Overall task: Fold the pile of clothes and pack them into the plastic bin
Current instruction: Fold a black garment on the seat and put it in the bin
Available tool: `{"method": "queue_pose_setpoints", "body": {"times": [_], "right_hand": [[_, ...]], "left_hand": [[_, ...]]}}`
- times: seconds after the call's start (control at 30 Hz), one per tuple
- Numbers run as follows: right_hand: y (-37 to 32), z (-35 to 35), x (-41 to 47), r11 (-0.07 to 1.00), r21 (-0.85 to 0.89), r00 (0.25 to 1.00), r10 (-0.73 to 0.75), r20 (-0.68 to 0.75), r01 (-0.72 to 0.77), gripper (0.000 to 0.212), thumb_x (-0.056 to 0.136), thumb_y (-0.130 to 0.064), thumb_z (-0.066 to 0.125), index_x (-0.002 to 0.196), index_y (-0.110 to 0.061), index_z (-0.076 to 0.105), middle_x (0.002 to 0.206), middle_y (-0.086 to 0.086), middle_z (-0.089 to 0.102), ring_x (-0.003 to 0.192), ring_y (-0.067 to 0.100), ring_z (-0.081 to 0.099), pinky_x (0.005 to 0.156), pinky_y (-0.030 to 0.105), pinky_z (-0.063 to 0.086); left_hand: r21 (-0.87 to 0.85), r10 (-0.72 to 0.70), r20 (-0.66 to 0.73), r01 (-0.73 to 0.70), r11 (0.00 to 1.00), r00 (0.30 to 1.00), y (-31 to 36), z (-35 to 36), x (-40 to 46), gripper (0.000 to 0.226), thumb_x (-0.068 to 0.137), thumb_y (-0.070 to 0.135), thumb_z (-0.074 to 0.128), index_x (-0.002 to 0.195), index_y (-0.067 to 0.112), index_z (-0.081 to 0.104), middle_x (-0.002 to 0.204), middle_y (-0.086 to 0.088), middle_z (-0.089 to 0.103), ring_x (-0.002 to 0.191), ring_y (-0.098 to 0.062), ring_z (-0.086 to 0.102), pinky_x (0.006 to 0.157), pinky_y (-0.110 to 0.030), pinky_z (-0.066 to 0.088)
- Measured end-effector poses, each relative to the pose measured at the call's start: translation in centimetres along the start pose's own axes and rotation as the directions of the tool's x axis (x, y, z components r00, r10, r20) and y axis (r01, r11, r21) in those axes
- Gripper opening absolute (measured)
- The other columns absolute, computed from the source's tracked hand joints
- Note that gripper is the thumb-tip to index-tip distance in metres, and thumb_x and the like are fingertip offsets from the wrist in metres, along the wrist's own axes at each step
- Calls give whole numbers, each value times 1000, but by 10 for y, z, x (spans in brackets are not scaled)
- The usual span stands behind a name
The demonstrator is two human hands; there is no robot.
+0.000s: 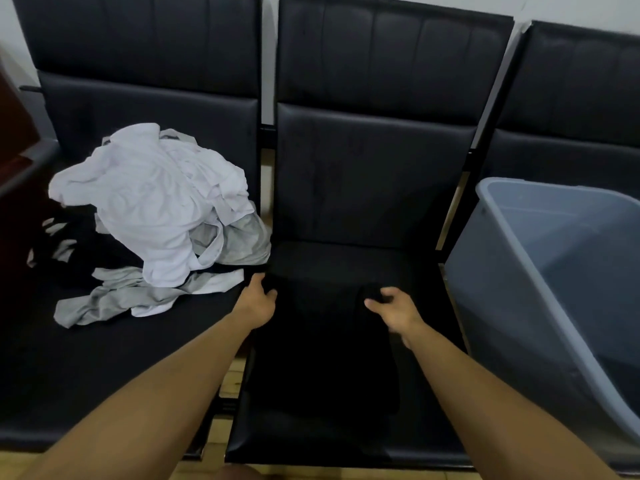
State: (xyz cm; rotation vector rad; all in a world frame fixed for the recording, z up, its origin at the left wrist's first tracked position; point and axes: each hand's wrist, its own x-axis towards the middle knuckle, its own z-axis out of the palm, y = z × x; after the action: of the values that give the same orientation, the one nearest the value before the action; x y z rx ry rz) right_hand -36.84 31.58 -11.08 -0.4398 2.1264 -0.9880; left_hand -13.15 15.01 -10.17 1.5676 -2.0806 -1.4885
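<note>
Black chair seat (346,427), both hands gripping black garment (322,341), no writing

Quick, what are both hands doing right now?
Left hand: gripping the black garment on the middle seat.
Right hand: gripping the same garment.

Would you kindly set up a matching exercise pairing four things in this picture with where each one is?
Things:
1. pile of clothes
2. plastic bin
3. black garment
4. left hand

Places:
A. on the right seat
B. on the middle seat, under both hands
C. on the left seat
D. gripping the garment's left edge

Pairs: 1-C, 2-A, 3-B, 4-D
</note>
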Motion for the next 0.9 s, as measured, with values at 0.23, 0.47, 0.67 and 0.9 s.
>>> {"method": "queue_pose_setpoints", "body": {"times": [0.23,0.47,0.67,0.9], "right_hand": [[8,23,4,850,-462,960,-281,5,251,38,97,-26,67,133,-21,58,148,5,43,133,25,50,112,36,41],[15,69,-1,434,-750,859,-137,493,499,55,108,-35,41,160,-35,21,170,-3,7,156,22,7,124,41,22],[3,53,-11,490,-829,961,-90,260,270,44,103,-52,40,135,-25,55,134,9,55,122,31,55,98,44,48],[15,32,0,852,-491,982,141,-125,-185,55,90,-55,64,125,-12,60,125,10,65,110,30,64,91,38,55]], "left_hand": [[351,91,53,-104,930,994,-14,23,0,21,92,34,68,108,21,64,108,-6,65,101,-24,65,89,-33,53],[545,-145,463,-152,825,874,-11,60,-14,31,90,31,71,114,18,54,112,-8,62,91,-20,65,71,-28,55],[618,-18,437,-285,733,899,2,53,1,58,93,18,55,149,18,39,150,-9,33,138,-32,38,115,-39,34],[380,-227,-171,277,883,959,-16,45,-1,83,89,46,69,143,-2,29,145,-22,35,135,-37,39,109,-40,36]]}}
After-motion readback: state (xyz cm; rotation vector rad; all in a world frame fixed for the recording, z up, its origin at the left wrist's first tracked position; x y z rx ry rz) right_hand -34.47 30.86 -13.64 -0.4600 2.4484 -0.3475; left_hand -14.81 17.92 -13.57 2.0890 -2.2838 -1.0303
